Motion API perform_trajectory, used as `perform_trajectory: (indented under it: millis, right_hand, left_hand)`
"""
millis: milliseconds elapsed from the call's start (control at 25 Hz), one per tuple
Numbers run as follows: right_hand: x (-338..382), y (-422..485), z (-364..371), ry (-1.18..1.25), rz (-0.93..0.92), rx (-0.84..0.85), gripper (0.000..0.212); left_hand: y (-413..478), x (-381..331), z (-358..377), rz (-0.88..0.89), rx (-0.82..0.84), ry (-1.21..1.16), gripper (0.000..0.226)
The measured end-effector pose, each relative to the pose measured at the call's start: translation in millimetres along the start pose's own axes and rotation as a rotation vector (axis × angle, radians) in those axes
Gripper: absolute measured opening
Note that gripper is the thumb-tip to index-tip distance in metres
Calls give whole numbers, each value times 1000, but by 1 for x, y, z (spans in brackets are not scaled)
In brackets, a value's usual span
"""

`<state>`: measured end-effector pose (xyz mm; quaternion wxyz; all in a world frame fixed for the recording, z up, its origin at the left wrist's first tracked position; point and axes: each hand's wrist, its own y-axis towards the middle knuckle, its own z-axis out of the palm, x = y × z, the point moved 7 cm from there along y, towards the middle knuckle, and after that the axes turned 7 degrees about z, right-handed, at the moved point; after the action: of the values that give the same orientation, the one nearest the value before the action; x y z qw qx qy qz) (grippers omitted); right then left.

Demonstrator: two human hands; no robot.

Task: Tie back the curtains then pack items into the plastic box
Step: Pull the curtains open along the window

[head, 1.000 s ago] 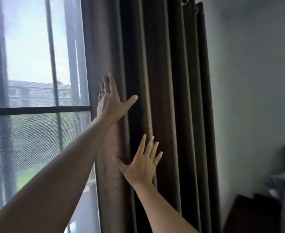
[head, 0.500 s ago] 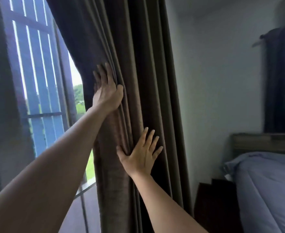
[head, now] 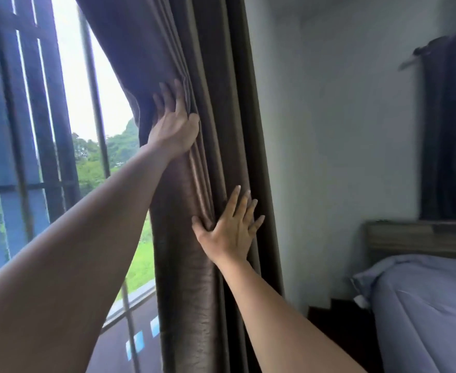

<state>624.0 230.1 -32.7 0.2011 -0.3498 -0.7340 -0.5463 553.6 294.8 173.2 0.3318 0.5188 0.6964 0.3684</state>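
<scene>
Curtain [head: 189,238] bunched into one tall roll, up and down through the middle of the frame, close by the wall [head: 329,157] on its right. Left grip [head: 173,125] high, upper middle, fingers straight, pressed flat on the folds. Right grip [head: 229,232] lower and nearer, wide, flat on the roll's right side. Next, likely: wrap round the roll near the right grip. No tie in view; maybe hidden behind the cloth.
</scene>
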Motion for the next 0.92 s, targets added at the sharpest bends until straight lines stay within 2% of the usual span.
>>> perform_trajectory:
  millis: [200, 600, 800, 920]
  right_hand:
    - [-58, 64, 28, 35, 49, 40, 106]
    - [-160, 192, 73, 7, 61, 6, 100]
    - [-199, 251, 110, 116, 69, 27, 100]
    - [-213, 274, 125, 199, 40, -19, 97]
  left_hand:
    - [46, -3, 71, -2, 17, -26, 70]
    - [130, -11, 205, 0, 74, -79, 69]
    - [168, -5, 268, 46, 69, -115, 68]
    - [185, -4, 291, 74, 22, -101, 68]
